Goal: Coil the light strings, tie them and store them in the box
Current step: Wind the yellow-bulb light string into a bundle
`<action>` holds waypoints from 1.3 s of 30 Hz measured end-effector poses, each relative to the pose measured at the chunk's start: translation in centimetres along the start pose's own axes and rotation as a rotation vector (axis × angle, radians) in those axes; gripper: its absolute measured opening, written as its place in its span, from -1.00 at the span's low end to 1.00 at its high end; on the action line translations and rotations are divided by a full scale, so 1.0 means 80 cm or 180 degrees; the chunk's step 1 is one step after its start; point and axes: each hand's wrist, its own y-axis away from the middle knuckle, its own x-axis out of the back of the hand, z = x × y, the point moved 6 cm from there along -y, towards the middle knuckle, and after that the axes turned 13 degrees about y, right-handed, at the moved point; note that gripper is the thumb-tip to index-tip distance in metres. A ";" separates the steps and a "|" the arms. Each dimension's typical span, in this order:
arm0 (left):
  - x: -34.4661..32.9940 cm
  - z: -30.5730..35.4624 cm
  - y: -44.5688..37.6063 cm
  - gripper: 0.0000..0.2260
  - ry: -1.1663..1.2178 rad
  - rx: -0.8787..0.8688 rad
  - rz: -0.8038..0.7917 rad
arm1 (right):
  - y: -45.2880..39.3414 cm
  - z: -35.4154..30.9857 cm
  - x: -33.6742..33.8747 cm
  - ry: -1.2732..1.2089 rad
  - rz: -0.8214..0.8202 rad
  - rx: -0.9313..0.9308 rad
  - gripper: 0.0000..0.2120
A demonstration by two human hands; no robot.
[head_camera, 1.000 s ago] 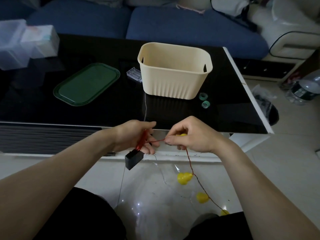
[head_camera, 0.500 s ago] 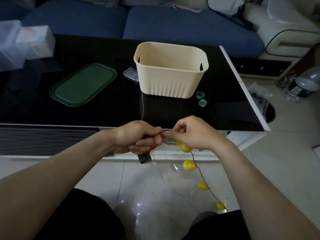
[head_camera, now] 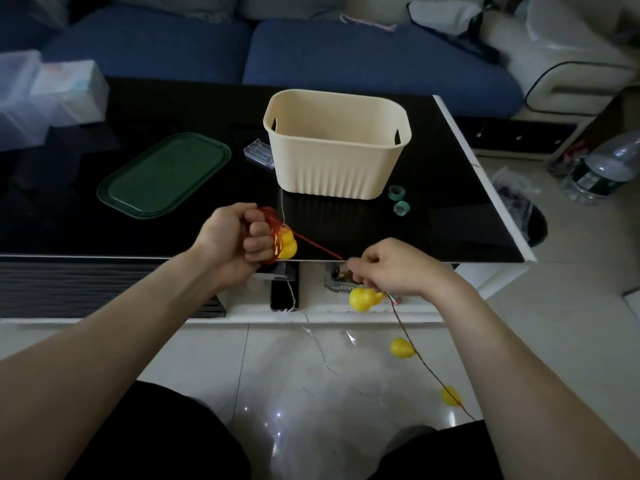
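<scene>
Red light string (head_camera: 317,247) runs taut between both hands over the table's (head_camera: 450,209) near edge. Left hand (head_camera: 235,239) fisted, red loops wound round its curled fingers, one yellow bulb (head_camera: 288,244) against them. Right hand (head_camera: 391,268) pinches the wire, fingers curled; remaining bulbs trail toward the floor. Cream box (head_camera: 337,148) stands on the table behind, green lid (head_camera: 164,174) to its left.

Home living room. Blue-cushioned sofa (head_camera: 363,60) ran across top of frame; glossy black coffee table (head_camera: 450,216) with white edge filled middle; pale tiled floor (head_camera: 571,271) at right and bottom; large water bottle (head_camera: 602,168) stood on floor at right edge.
</scene>
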 end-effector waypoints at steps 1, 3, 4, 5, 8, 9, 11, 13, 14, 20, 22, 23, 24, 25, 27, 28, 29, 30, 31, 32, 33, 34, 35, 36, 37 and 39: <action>0.002 0.001 -0.001 -0.68 -0.0018 -0.0073 0.0079 | 0.001 -0.001 -0.003 0.0149 -0.0045 0.0046 -0.63; 0.005 0.002 -0.002 -0.68 -0.0082 -0.0173 0.0162 | 0.004 -0.010 -0.007 0.0233 -0.0049 0.0235 -0.69; 0.004 0.002 -0.002 -0.68 -0.0113 -0.0206 0.0174 | 0.004 -0.017 -0.008 0.0217 0.0024 0.0348 -0.72; 0.002 0.003 -0.001 -0.68 -0.0124 -0.0231 0.0172 | 0.004 -0.023 -0.007 0.0179 0.0121 0.0452 -0.75; -0.006 0.005 0.005 -0.68 0.0011 -0.0284 0.0099 | 0.006 -0.042 -0.010 0.0049 0.0179 0.0707 -0.81; -0.009 0.005 0.007 -0.67 0.0065 -0.0274 0.0035 | 0.007 -0.048 -0.014 0.0002 0.0089 0.0793 -0.81; -0.018 0.000 0.011 -0.63 0.0107 -0.0186 -0.0127 | 0.011 -0.059 -0.021 -0.0050 -0.0111 0.0940 -0.81; -0.026 -0.009 0.013 -0.64 -0.0028 -0.0127 -0.0260 | 0.015 -0.068 -0.027 -0.0079 -0.0230 0.1058 -0.80; -0.028 -0.014 0.014 -0.67 -0.0157 -0.0134 -0.0295 | 0.017 -0.072 -0.029 -0.0095 -0.0269 0.1125 -0.81; -0.029 -0.041 0.017 -0.84 -0.0973 -0.0008 -0.0354 | 0.032 -0.085 -0.034 -0.0218 -0.0269 0.1419 -0.92; -0.028 -0.054 0.019 -0.76 -0.1455 0.0241 -0.0464 | 0.031 -0.080 -0.024 -0.0376 0.0047 0.1348 -0.92; -0.027 -0.062 0.020 -0.66 -0.1653 0.0417 -0.0560 | 0.030 -0.075 -0.018 -0.0406 0.0258 0.1293 -0.92; -0.027 -0.069 0.021 -0.58 -0.1811 0.0604 -0.0670 | 0.030 -0.072 -0.012 -0.0405 0.0469 0.1268 -0.94; -0.027 -0.075 0.023 -0.52 -0.1971 0.0760 -0.0783 | 0.030 -0.068 -0.008 -0.0401 0.0628 0.1269 -0.96; -0.030 -0.081 0.027 -0.48 -0.2344 0.0867 -0.0990 | 0.030 -0.064 -0.003 -0.0437 0.0772 0.1285 -0.94; -0.033 -0.081 0.029 -0.48 -0.2514 0.0833 -0.1065 | 0.030 -0.063 -0.001 -0.0407 0.0799 0.1277 -0.90; -0.034 -0.081 0.029 -0.47 -0.2671 0.0769 -0.1098 | 0.029 -0.062 0.000 -0.0334 0.0820 0.1259 -0.87; -0.034 -0.082 0.029 -0.45 -0.2820 0.0715 -0.1101 | 0.028 -0.060 0.000 -0.0261 0.0829 0.1228 -0.85; -0.032 -0.082 0.028 -0.42 -0.2965 0.0679 -0.1083 | 0.028 -0.060 -0.001 -0.0226 0.0824 0.1205 -0.84; -0.030 -0.082 0.028 -0.38 -0.3073 0.0668 -0.1062 | 0.027 -0.060 -0.002 -0.0238 0.0795 0.1179 -0.82; -0.030 -0.082 0.028 -0.34 -0.3148 0.0682 -0.1056 | 0.027 -0.060 -0.004 -0.0275 0.0746 0.1157 -0.81; -0.029 -0.082 0.029 -0.32 -0.3205 0.0702 -0.1050 | 0.027 -0.059 -0.005 -0.0325 0.0674 0.1136 -0.81; -0.028 -0.079 0.029 -0.28 -0.3278 0.0719 -0.1027 | 0.026 -0.059 -0.006 -0.0392 0.0583 0.1116 -0.80; -0.028 -0.076 0.029 -0.28 -0.3344 0.0729 -0.0991 | 0.026 -0.059 -0.007 -0.0485 0.0486 0.1105 -0.76; -0.027 -0.072 0.027 -0.29 -0.3373 0.0738 -0.0957 | 0.026 -0.059 -0.008 -0.0575 0.0387 0.1117 -0.68; -0.024 -0.064 0.026 -0.33 -0.3364 0.0783 -0.0888 | 0.027 -0.060 -0.008 -0.0656 0.0209 0.1232 -0.45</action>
